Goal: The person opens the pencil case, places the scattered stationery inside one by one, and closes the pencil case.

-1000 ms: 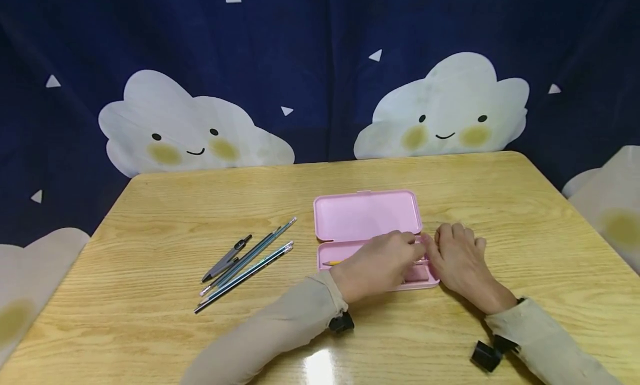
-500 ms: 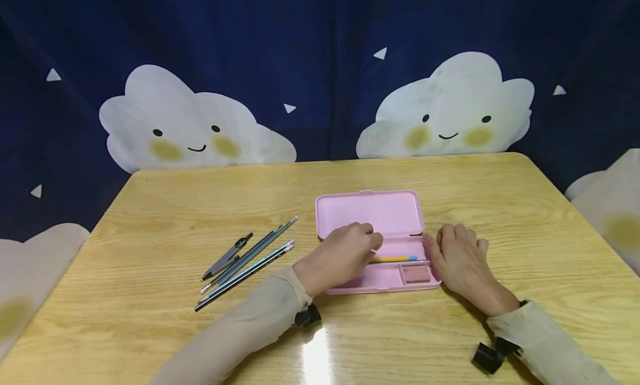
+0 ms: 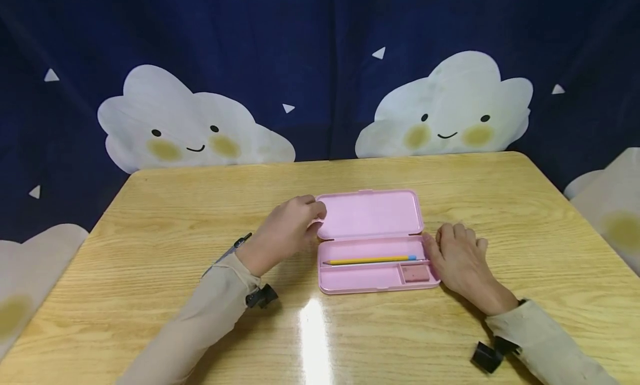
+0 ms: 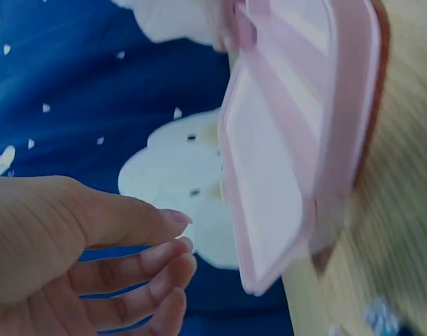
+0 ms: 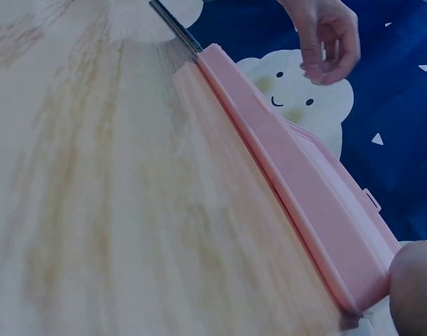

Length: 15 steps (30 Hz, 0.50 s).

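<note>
A pink pencil case (image 3: pixel 350 282) lies with its lid (image 3: pixel 370 214) folded back on the table. In its long compartment is a yellow pencil (image 3: pixel 370 260) with a blue end; a reddish eraser (image 3: pixel 416 273) sits in the small compartment at the right. My left hand (image 3: pixel 285 232) is raised near the lid's left edge, holding nothing; in the left wrist view its thumb and fingertips come close together. My right hand (image 3: pixel 460 260) rests at the case's right end, thumb against its side, fingers loosely bent.
Left of the case, a grey compass (image 3: pixel 242 240) shows partly past my left sleeve (image 3: pixel 200 318). The sleeve hides the pencils beside it in the head view; dark pencil shafts (image 5: pixel 173 24) appear in the right wrist view. A cloud-printed curtain (image 3: pixel 330 96) hangs behind the table.
My left hand has left the case, moving leftward and uncovering the yellow pencil in the compartment. It now passes over the loose pencils' side. My right hand has stayed put.
</note>
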Available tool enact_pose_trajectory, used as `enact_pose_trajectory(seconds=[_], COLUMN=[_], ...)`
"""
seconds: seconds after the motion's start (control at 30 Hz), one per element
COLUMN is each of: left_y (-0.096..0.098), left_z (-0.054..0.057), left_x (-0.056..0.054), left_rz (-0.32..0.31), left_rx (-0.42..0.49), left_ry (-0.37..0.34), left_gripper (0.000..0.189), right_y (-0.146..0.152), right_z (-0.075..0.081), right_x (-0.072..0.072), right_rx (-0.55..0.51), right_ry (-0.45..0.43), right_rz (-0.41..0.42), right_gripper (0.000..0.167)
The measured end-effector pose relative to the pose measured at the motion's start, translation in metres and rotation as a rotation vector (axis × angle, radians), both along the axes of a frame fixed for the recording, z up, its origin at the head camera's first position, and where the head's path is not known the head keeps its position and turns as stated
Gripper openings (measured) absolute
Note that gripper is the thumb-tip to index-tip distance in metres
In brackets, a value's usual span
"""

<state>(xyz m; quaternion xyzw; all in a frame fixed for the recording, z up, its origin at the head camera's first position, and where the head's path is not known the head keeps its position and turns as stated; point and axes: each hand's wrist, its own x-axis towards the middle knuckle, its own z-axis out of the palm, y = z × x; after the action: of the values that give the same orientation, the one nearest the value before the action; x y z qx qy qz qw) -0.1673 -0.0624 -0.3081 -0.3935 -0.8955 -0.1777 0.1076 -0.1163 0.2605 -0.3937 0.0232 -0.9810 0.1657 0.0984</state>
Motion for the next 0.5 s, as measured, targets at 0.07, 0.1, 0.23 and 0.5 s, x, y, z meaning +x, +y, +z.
enact_pose_trajectory(seconds=[0.07,0.1,0.23,0.5], left_y=[-0.011,-0.017,-0.037,-0.064], left_z=[0.001,0.002,0.004,-0.005], left_x=[-0.002,-0.003,-0.006,-0.004], left_rz=[0.019,0.027,0.075,0.144], left_rx=[0.014,0.019,0.021,-0.022], left_ry=[-0.002,0.001,-0.022,-0.073], left_gripper=[0.011,0.01,0.01,0.013], right_y=[0.0,0.0,0.0,-0.001], right_z=[0.0,0.0,-0.001,-0.001], right_x=[0.0,0.0,0.0,0.0], right_rx=[-0.001,-0.001,0.0,0.005], right_ry=[-0.001,-0.001,0.003,0.004], right_rz=[0.001,0.001,-0.001,0.001], right_gripper=[0.038,0.038,0.038,0.038])
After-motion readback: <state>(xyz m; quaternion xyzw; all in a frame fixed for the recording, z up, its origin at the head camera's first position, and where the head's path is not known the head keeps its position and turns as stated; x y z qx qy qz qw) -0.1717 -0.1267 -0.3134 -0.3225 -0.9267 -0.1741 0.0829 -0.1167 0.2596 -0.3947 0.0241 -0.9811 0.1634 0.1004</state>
